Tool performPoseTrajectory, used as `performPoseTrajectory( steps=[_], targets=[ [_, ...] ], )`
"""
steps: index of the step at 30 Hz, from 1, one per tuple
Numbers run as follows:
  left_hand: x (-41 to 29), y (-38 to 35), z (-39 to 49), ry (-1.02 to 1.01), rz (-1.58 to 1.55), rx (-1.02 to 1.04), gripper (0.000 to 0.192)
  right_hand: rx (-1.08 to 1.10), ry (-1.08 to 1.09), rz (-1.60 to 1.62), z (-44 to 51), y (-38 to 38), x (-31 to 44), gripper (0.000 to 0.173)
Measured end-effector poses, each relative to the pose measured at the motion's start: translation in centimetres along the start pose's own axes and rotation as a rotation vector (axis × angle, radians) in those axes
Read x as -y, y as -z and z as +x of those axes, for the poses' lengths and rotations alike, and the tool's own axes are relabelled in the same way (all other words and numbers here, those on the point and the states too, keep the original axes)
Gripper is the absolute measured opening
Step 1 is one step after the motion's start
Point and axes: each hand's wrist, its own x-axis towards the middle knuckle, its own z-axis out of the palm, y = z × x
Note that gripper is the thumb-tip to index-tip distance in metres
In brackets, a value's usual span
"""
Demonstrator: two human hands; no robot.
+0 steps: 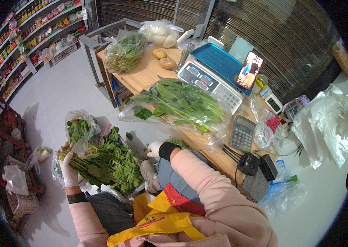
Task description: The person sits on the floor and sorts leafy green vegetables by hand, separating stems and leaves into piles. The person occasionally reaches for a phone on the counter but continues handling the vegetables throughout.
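At the left, my gloved left hand grips the stem end of a bunch of leafy greens, its leaves pointing right over a container heaped with more greens. A clear plastic bag of greens rests at the container's far side. My gloved right hand is beside my knee, fingers bent together, near a small sprig of green; whether it pinches the sprig I cannot tell. On the wooden table lies a large clear bag of leafy greens, partly against the price scale.
Farther back on the table are bagged stems, potatoes and a white bag. A phone leans on the scale's blue tray. A calculator and black adapters sit nearer. Crates stand left; plastic bags hang right.
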Motion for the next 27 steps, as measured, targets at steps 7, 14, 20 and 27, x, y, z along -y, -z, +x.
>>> performPoseTrajectory(
  steps=[7,14,20,27],
  targets=[
    [0.07,0.06,0.01,0.001,-0.01,-0.003,0.052,0.032,-0.021,0.009,-0.22,0.38,0.26,0.043],
    [-0.09,-0.01,-0.07,0.009,-0.003,-0.01,0.052,0.015,-0.005,0.014,-0.36,0.38,0.32,0.041],
    [0.06,-0.06,-0.06,0.005,-0.031,-0.011,0.052,0.009,-0.003,0.013,-0.56,0.68,0.66,0.041],
    [0.02,0.1,-0.05,0.002,-0.003,-0.013,0.051,0.026,-0.026,0.029,-0.36,0.46,0.5,0.041]
  ],
)
